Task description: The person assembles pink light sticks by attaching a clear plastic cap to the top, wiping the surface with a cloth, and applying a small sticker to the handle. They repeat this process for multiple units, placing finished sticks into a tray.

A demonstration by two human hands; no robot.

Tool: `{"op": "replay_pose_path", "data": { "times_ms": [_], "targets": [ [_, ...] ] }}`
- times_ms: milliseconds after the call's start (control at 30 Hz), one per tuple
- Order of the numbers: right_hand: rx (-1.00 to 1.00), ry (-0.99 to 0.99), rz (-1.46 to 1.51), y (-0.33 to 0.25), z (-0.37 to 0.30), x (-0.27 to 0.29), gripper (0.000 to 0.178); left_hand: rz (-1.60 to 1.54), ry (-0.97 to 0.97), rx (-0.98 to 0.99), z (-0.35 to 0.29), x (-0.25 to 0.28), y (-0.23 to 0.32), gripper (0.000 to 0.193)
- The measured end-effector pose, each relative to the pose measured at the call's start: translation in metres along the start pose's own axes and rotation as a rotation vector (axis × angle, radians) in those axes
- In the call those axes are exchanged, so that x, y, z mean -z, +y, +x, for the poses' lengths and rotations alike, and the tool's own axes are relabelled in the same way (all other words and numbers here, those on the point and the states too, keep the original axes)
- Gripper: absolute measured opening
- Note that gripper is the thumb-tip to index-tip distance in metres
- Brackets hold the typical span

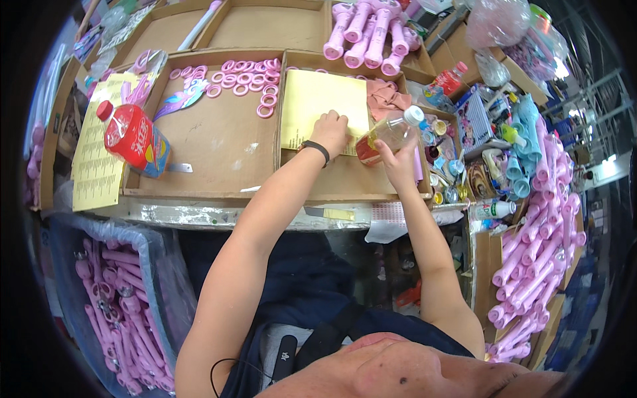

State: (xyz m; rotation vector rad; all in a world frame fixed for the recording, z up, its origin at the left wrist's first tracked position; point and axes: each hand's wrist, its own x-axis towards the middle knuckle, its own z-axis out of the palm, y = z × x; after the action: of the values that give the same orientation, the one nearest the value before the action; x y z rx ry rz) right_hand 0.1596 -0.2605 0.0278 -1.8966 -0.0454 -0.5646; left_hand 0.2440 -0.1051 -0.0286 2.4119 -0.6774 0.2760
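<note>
My right hand [398, 162] grips a clear plastic bottle [391, 132] with a white cap and some amber-red liquid in it. The bottle is tilted, its cap toward the upper right. My left hand [330, 134], with a dark band at the wrist, rests on a yellow printed sheet [318, 99] lying in a cardboard tray [312, 189]. Its fingers are curled, and whatever they hold, if anything, is hidden under them. Just behind the bottle lies a salmon-coloured cloth [387, 99].
Pink rings [244, 74] lie in the neighbouring tray beside a purple-blue wing-shaped piece [180, 98]. A red drink bottle [136, 140] stands left. Pink handle parts fill a lined bin [123, 312] and a pile [537, 252] at right. Small paint pots [451, 194] sit right of the tray.
</note>
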Motion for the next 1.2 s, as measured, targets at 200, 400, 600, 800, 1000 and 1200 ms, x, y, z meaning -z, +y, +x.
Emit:
{"op": "replay_pose_path", "data": {
  "times_ms": [200,400,600,800,1000,1200],
  "targets": [
    [0.048,-0.445,-0.325,-0.008,0.022,0.053,0.069,0.079,-0.211,0.065,-0.003,0.028,0.003,0.036],
    [-0.250,-0.271,-0.613,0.016,0.027,0.074,0.033,0.427,-0.255,0.071,-0.039,0.064,0.000,0.030],
    [-0.193,-0.387,-0.950,0.042,0.034,0.044,0.025,0.457,-0.298,0.027,-0.055,0.053,0.002,0.043],
    [-0.222,-0.250,-0.750,0.034,0.074,0.066,0.032,0.402,-0.176,0.012,-0.059,0.050,-0.001,0.042],
    [-0.019,-0.476,-0.682,0.051,0.124,0.056,0.034,0.305,-0.316,0.077,-0.059,0.056,0.005,0.042],
    [0.533,-0.851,-0.363,0.087,0.125,0.035,0.024,0.314,-0.326,0.096,-0.060,0.060,0.009,0.044]
  ]
}}
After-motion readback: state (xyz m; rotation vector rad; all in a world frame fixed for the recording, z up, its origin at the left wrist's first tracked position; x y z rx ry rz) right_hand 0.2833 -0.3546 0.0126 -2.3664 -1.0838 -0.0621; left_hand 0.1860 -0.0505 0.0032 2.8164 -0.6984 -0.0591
